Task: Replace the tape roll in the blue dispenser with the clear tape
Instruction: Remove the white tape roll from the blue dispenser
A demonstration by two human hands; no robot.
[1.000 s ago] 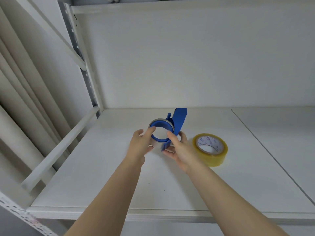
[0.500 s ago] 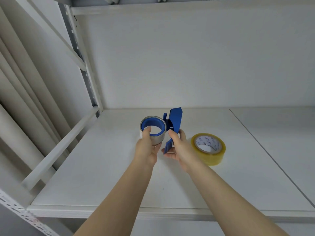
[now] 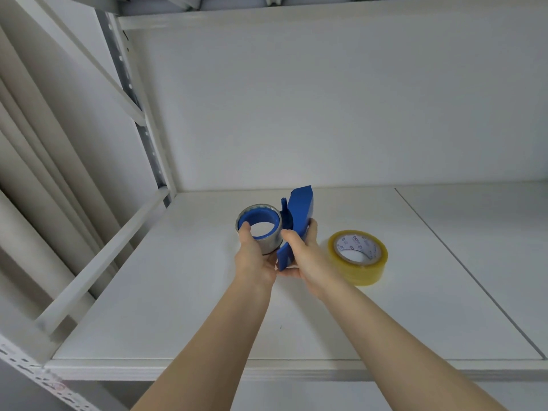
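Note:
The blue dispenser (image 3: 301, 216) is held above the white shelf (image 3: 178, 307). My right hand (image 3: 305, 256) grips its flat blue body from the right side. A silvery, nearly spent tape roll (image 3: 267, 243) sits around the dispenser's blue ring (image 3: 261, 222). My left hand (image 3: 255, 256) holds this roll, with the thumb inside the ring and fingers beneath. The clear tape roll (image 3: 358, 256), yellowish with a white printed core, lies flat on the shelf just right of my right hand, untouched.
A white back wall (image 3: 326, 114) closes the shelf behind. A metal upright (image 3: 142, 126) and diagonal white rails (image 3: 98, 256) stand at the left. A seam (image 3: 462, 265) crosses the shelf board on the right. The shelf's front edge (image 3: 267, 372) is near me.
Both hands lifted the dispenser off the shelf. My left hand shifted from the side of the ring to a grip on the silvery roll, which now sits further left of the blue body.

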